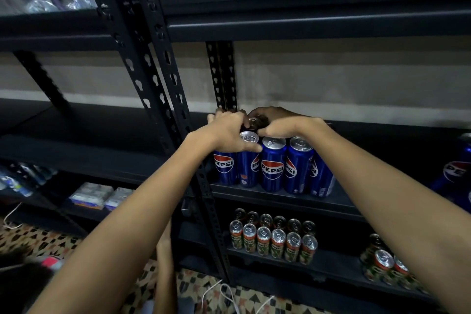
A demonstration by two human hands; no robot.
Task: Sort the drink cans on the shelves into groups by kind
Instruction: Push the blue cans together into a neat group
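As both hands reach over the Pepsi cans on the middle shelf, the left hand clasps a front can and the right hand curls around a dark can behind; I'd lift straight up, lest neighbours topple.

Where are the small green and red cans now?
In the head view, the small green and red cans stand in two rows on the lower shelf, directly below the blue cans.

Five blue Pepsi cans up front — two hands.
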